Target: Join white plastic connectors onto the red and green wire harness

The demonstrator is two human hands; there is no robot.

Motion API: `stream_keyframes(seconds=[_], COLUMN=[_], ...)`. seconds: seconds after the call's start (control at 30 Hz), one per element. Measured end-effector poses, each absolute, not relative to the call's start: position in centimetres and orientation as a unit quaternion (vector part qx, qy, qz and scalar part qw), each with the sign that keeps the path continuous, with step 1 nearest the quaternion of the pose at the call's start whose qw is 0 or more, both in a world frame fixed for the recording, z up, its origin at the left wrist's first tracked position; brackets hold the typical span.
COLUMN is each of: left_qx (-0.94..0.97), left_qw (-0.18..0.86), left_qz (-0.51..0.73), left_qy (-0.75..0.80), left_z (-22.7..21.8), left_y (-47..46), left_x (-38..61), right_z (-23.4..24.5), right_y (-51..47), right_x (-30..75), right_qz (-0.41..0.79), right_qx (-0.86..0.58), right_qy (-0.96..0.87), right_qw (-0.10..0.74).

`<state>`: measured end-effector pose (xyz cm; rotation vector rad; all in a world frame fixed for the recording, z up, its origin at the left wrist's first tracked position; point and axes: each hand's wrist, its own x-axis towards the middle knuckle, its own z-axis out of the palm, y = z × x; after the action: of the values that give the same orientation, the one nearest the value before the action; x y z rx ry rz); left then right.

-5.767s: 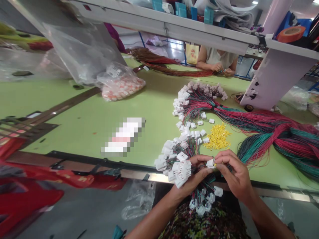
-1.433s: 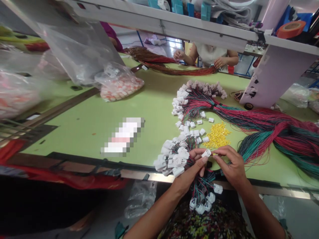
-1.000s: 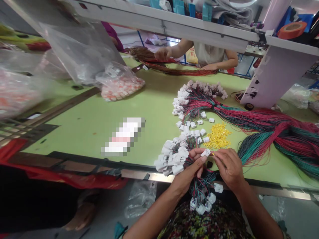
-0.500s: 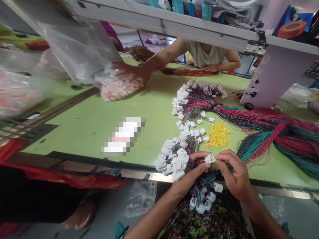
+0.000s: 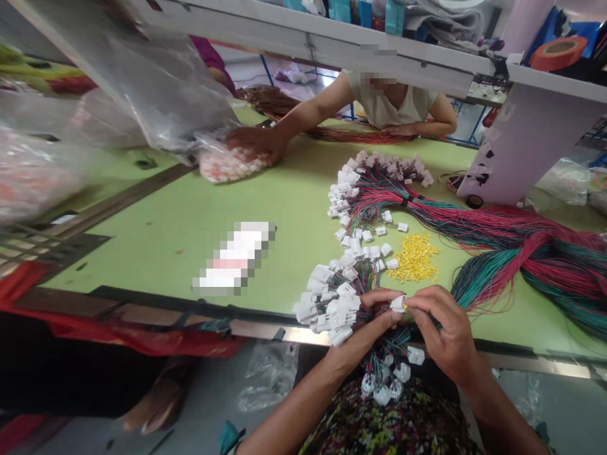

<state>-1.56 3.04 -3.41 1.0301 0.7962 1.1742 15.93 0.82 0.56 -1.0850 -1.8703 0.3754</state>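
Between the thumb and fingers of my left hand [image 5: 379, 316] is a white plastic connector [image 5: 397, 304] on thin wires. My right hand [image 5: 446, 325] pinches a tiny yellow clip [image 5: 405, 306] against the connector's right end; whether it sits inside cannot be made out. Around my left hand, white connectors [image 5: 332, 303] of a wire bundle lie on the table edge, while others [image 5: 396, 379] hang below it over my lap. A pile of small yellow clips [image 5: 415, 258] is spread just beyond my hands.
A tied bundle of red, black and green wires [image 5: 446, 212] runs to the right. Across the green table [image 5: 156, 253], a co-worker's hand [image 5: 258, 144] rests on a plastic bag of white and orange parts [image 5: 225, 164]. A shelf [image 5: 332, 44] spans overhead. A blurred-out rectangle [image 5: 237, 256] lies left.
My right hand has shifted slightly left, bringing the yellow clip closer against the connector. The co-worker's hand and the bag of parts have moved a little back.
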Motion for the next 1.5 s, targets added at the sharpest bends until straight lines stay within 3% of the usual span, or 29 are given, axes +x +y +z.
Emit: stream_keyframes(seconds=[0.57, 0.9, 1.5], left_qx=[0.492, 0.482, 0.542], left_qw=[0.608, 0.618, 0.532], left_qz=[0.515, 0.504, 0.51], left_qy=[0.35, 0.364, 0.403], left_z=[-3.8, -3.6, -4.3], left_y=[3.0, 3.2, 3.4], left_x=[-1.7, -1.6, -1.4], right_z=[1.1, -0.3, -0.5], right_y=[1.1, 1.8, 2.1], right_x=[15.5, 15.7, 15.9], right_qz=[0.289, 0.508, 0.581], right_qx=[-0.472, -0.48, -0.462], right_qy=[-0.673, -0.519, -0.45], right_qw=[0.49, 0.491, 0.497])
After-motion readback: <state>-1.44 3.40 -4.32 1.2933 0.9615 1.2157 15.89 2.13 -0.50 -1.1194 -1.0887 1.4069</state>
